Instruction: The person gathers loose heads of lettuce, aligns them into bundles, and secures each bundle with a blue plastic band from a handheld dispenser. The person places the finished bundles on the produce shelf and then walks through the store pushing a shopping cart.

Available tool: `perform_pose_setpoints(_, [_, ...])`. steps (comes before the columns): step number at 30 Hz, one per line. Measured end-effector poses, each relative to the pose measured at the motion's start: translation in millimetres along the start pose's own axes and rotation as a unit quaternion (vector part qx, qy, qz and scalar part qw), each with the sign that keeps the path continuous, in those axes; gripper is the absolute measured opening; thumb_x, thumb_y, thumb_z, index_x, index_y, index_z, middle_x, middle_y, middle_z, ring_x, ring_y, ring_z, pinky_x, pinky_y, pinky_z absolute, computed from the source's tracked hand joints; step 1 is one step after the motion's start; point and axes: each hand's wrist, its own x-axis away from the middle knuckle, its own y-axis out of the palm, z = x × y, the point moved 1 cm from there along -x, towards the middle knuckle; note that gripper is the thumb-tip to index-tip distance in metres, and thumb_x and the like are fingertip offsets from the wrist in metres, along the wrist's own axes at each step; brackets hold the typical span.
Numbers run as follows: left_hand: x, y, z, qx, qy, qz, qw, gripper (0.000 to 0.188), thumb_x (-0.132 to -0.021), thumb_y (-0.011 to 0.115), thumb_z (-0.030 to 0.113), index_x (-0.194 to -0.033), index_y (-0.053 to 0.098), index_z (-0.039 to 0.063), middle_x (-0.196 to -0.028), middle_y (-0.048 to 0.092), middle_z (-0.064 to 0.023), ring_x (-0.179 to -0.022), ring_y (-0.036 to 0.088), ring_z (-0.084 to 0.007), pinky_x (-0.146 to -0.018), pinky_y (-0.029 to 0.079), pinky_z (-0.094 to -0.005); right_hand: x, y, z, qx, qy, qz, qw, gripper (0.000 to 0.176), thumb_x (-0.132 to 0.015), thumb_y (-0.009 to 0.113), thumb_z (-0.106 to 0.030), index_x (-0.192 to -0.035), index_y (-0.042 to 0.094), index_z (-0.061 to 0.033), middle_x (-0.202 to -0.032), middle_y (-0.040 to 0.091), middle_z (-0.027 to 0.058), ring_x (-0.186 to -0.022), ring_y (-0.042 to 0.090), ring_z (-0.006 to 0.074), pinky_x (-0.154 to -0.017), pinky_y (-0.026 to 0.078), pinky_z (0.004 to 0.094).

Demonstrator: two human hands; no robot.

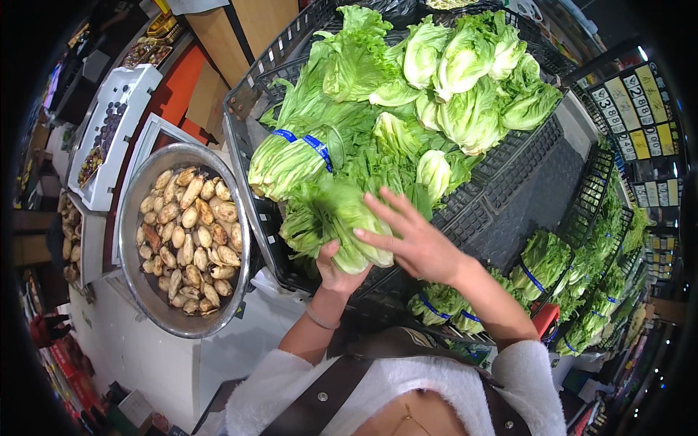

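My left hand (341, 270) is closed from below around the base of a head of leafy lettuce (354, 234), above the near left part of a black plastic crate (256, 212). Over the right side of that lettuce is my right hand (409, 237), fingers spread; whether its fingertips touch the leaves I cannot tell. Long-leaved greens tied with blue tape (294, 158) lie just beyond, at the crate's left side. More lettuce heads (463, 60) are heaped at the back, and a small pale one (434, 171) rests a little past my right hand.
A metal basin (244, 256) of small brownish root vegetables stands left of the crate. Behind it is a white foam box (98, 191) with grapes. Taped lettuce bundles (540, 261) sit at the right, beside black mesh racks (591, 191) of greens. Price boards (632, 109) hang further right.
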Motion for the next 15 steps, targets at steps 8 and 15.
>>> perform_pose_setpoints(8, [6,-18,-4,-0.077,-0.015,0.01,0.997,0.078,-0.086,0.066,0.03,-0.154,0.037,0.003,-0.152,0.049,-0.0137,-0.14,0.047,-0.0302,-0.12,0.034,-0.047,31,51,-24,-0.212,0.087,0.148,0.962,0.084,-0.095,0.069,-0.025,-0.163,0.023,-0.0089,-0.169,0.004,0.0266,-0.157,0.004,0.0434,-0.124,0.009,0.0566])
perform_pose_setpoints(15, [8,-16,-6,-0.113,-0.025,0.015,0.993,0.08,-0.09,0.063,0.036,-0.157,0.033,0.005,-0.157,0.044,-0.0128,-0.145,0.042,-0.0302,-0.122,0.03,-0.0484,30,65,-26,-0.249,0.128,0.27,0.921,0.075,-0.097,0.063,-0.01,-0.162,0.025,-0.0093,-0.167,0.016,0.0265,-0.155,0.018,0.0425,-0.123,0.017,0.0531])
